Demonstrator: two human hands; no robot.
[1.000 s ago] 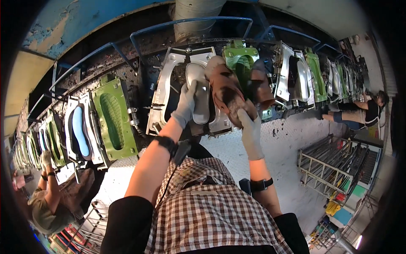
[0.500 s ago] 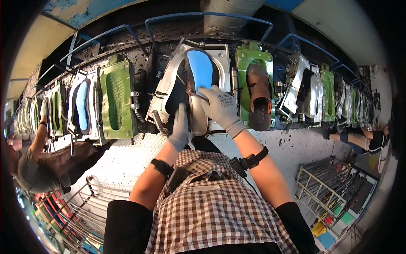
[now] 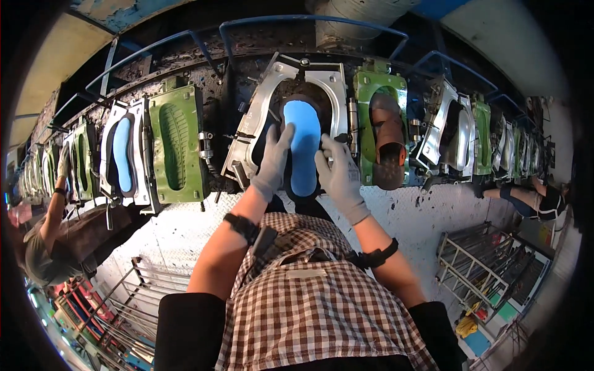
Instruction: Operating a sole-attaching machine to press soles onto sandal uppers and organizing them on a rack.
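1. Curving across the upper part of the head view is a long, grimy machine line (image 3: 247,68) that carries open shoe-sole moulds side by side; below it lies a pale tread-plate floor (image 3: 179,229).
2. At the middle of the line stands an open silver mould (image 3: 322,80). A blue insole (image 3: 304,145) lies in its dark cavity, its long axis running up and down, rounded end at the top.
3. The left hand (image 3: 274,162), in a grey glove, rests flat with fingers spread and open against the insole's left edge, gripping nothing.
4. The right hand (image 3: 339,176), also gloved, presses open against the insole's lower right edge, fingers pointing up along it.
5. Both hands touch the insole, one on each side, at about equal reach; the insole lies straight ahead of them, between the two.
6. Just right of the silver mould, a green mould (image 3: 366,86) holds a brown sandal sole (image 3: 387,133).
7. Left of it is another green mould (image 3: 176,145) showing a tread pattern, then a silver one with a second blue insole (image 3: 122,154).
8. Other workers stand at the far left (image 3: 43,247) and far right edges.
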